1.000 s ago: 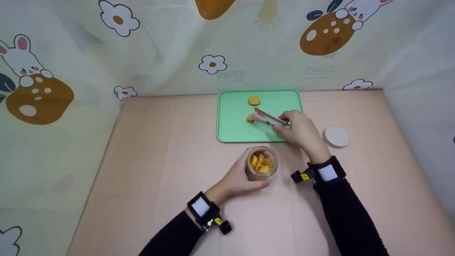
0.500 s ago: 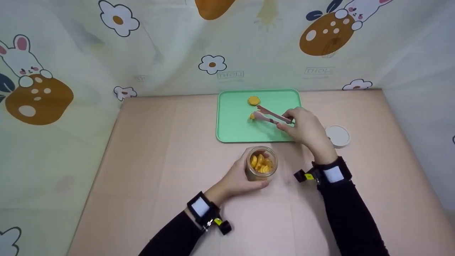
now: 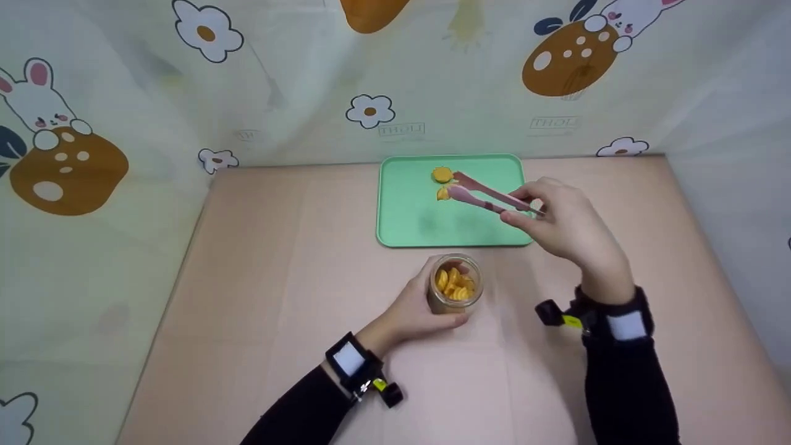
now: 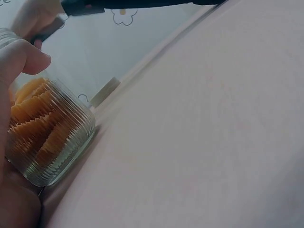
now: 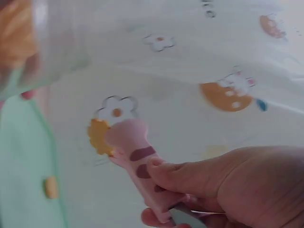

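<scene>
My left hand grips a ribbed glass jar holding several yellow crinkle-cut pieces; the same jar stands on the table in the left wrist view. Pink tongs are held by my right hand, raised over the right part of the green tray. Between the tong tips is a yellow crinkle-edged piece. Another round yellow piece lies on the tray near its back edge, left of the tips.
A pale table surrounds the tray and jar. In the left wrist view, a pale flat lid is on the table beyond the jar; my right hand hides it in the head view. A printed curtain rises behind the table.
My right hand has lifted and moved right with the tongs, bringing the yellow piece up off the tray. The lid has become covered. My left hand and the jar have stayed put.
</scene>
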`<state>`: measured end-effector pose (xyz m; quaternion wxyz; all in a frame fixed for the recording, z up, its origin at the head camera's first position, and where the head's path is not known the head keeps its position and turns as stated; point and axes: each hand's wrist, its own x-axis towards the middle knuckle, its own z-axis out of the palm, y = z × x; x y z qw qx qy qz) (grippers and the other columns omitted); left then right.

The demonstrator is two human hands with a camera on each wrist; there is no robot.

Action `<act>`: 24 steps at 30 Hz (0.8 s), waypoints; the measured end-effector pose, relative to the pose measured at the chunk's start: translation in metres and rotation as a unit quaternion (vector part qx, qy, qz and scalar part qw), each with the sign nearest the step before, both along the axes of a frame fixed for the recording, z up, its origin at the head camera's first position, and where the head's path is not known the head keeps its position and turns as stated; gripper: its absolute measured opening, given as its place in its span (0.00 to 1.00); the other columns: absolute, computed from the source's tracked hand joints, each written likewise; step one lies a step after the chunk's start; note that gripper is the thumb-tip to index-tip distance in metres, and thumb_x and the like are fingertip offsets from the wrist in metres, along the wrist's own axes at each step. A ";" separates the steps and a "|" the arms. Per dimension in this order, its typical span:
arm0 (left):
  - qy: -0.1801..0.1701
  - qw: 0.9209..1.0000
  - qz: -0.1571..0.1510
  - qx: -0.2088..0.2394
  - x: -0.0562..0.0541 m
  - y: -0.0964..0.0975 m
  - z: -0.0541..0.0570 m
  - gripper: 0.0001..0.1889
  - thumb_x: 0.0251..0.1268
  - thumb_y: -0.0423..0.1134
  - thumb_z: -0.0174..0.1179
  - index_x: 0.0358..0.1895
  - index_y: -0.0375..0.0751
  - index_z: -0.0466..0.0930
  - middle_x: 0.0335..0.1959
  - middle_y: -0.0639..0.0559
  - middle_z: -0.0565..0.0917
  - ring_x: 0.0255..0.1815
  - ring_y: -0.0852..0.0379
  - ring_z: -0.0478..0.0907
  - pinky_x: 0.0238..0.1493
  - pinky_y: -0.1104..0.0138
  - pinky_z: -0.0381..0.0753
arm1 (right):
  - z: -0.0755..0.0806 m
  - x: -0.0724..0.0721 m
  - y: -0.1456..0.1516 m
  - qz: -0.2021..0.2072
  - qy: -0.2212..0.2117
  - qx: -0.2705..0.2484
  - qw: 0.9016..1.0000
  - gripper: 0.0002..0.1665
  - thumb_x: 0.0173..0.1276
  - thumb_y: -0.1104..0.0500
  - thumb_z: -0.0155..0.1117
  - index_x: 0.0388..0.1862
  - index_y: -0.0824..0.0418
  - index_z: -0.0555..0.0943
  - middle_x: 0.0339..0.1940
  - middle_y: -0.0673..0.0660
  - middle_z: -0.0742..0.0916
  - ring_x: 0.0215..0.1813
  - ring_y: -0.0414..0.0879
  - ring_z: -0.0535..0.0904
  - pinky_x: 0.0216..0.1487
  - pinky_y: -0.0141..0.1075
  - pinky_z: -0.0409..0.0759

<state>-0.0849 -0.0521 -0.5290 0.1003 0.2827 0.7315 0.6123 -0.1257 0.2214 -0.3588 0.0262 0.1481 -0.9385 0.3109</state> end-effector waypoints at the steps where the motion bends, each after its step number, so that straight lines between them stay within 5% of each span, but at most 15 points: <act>1: 0.000 1.000 0.000 0.000 0.000 0.000 0.000 0.49 0.57 0.50 0.82 0.81 0.60 0.64 0.73 0.59 0.78 0.75 0.58 0.74 0.81 0.55 0.68 | 0.005 0.006 0.003 0.005 0.007 -0.003 1.000 0.18 0.76 0.51 0.76 0.54 0.63 0.89 0.48 0.60 0.89 0.37 0.52 0.78 0.40 0.43 0.76; 12: -0.007 1.000 0.004 -0.002 -0.001 -0.001 -0.001 0.51 0.55 0.48 0.83 0.81 0.58 0.63 0.73 0.60 0.77 0.75 0.58 0.73 0.81 0.53 0.68 | 0.045 0.069 0.021 0.053 0.055 0.017 0.997 0.14 0.72 0.53 0.80 0.53 0.55 0.91 0.40 0.47 0.87 0.33 0.41 0.76 0.31 0.31 0.74; 24: -0.016 1.000 -0.004 0.003 0.000 0.000 0.001 0.51 0.56 0.46 0.82 0.82 0.58 0.63 0.73 0.58 0.77 0.73 0.57 0.75 0.80 0.52 0.70 | 0.047 0.089 0.020 0.116 0.050 0.071 0.989 0.12 0.69 0.52 0.82 0.49 0.47 0.91 0.35 0.39 0.79 0.36 0.38 0.71 0.33 0.32 0.73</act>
